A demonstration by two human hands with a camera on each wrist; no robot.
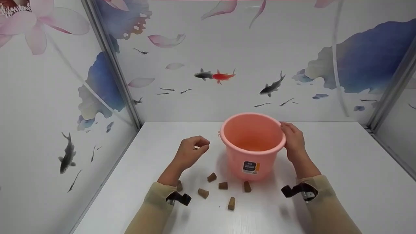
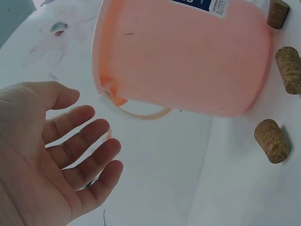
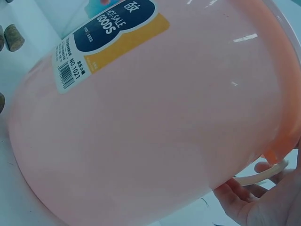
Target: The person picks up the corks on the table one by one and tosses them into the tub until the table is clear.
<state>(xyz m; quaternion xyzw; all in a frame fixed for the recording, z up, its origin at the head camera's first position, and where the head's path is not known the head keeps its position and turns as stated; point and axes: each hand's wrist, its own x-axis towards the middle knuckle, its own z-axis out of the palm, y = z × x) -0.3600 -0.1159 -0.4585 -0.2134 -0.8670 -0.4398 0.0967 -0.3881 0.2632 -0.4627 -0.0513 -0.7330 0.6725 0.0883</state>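
The fingers [image 2: 94, 162] of the left hand [image 1: 190, 151] are softly bent and a little apart, with a gap between thumb and forefinger; they hold nothing. This hand is in the air beside the left side of the pink bucket [image 1: 234, 160], near its rim but not touching. The right hand [image 1: 294, 140] holds the bucket at its right side, below the rim, with bent fingers against the wall, near the pale handle [image 3: 263, 177]. Both forearms, in beige sleeves [image 1: 148, 208], reach forward from the lower edge.

The bucket stands on the white table [image 1: 351, 162], its mouth upward and its label [image 1: 251, 167] toward the person. Of its inside, the orange-pink wall shows; the full bottom is hidden, so I cannot tell all the contents. Six corks [image 1: 203, 193] lie or stand on the table, before the bucket and to its left.
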